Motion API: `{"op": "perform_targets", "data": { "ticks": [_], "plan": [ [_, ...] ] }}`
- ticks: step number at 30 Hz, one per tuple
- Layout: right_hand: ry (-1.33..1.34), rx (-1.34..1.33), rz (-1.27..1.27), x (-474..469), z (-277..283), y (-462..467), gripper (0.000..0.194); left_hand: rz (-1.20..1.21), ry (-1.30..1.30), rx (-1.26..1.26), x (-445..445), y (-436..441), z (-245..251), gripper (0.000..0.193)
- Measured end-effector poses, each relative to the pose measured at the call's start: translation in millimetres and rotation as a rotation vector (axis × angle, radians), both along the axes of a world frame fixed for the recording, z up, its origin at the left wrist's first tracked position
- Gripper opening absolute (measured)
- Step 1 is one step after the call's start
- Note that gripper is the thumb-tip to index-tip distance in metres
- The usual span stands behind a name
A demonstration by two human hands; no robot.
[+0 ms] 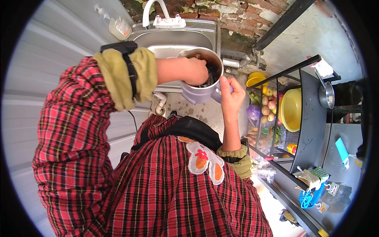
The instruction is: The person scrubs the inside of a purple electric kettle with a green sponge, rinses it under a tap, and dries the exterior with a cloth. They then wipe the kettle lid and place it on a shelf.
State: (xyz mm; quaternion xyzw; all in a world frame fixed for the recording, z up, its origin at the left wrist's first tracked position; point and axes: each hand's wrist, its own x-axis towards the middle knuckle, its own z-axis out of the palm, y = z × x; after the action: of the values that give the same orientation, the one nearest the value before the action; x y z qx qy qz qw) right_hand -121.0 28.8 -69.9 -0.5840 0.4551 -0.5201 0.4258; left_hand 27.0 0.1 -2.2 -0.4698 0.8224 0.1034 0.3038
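A lavender pot with a metal inner wall point(199, 94) is held tilted over the near right edge of the stainless steel sink point(216, 35). My left hand point(195, 71) reaches inside it; the fingertips are hidden, and dark, wet-looking contents show beside them. My right hand point(232, 94) grips the pot's handle point(217, 94) on the right, its thumb up near the rim. A white two-knob faucet point(169, 22) stands at the sink's back edge, its spout bent to the left.
Left of the sink stands a clear pump bottle point(118, 28) against corrugated panels. On the right, a black rack point(311, 118) holds fruit, yellow basins point(291, 110) and bags, with a small steel saucepan point(327, 94) beside it. A drainpipe point(161, 102) runs below the sink.
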Motion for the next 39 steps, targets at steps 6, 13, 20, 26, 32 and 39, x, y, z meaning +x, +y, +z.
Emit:
{"op": "perform_targets", "data": {
  "ticks": [6, 13, 20, 26, 32, 39],
  "plan": [
    [0.022, -0.015, -0.068, 1.5, 2.2, 0.7, 0.028, -0.006, 0.121, 0.345, -3.8, -9.6, -13.4, 0.027],
    [0.040, -0.032, -0.058, 1.0, 4.8, -2.8, 0.029, -0.067, 0.232, 0.032, 9.9, -8.6, 15.5, 0.006],
    [0.031, -0.030, -0.059, 2.8, 3.1, -2.4, 0.028, -0.314, -0.136, -0.128, 13.0, -0.8, 31.8, 0.011],
    [0.027, -0.050, -0.097, 3.1, 2.5, -3.9, 0.029, 0.009, 0.070, 0.345, -0.9, -14.5, -6.4, 0.024],
    [-0.005, -0.061, -0.089, 2.6, 2.7, -6.5, 0.029, 0.079, 0.241, 0.430, 4.3, -15.7, 4.8, 0.019],
    [0.039, -0.061, -0.061, -0.2, 1.0, -6.2, 0.028, -0.224, 0.182, -0.278, 39.9, -14.1, 69.5, 0.013]
  ]
}}
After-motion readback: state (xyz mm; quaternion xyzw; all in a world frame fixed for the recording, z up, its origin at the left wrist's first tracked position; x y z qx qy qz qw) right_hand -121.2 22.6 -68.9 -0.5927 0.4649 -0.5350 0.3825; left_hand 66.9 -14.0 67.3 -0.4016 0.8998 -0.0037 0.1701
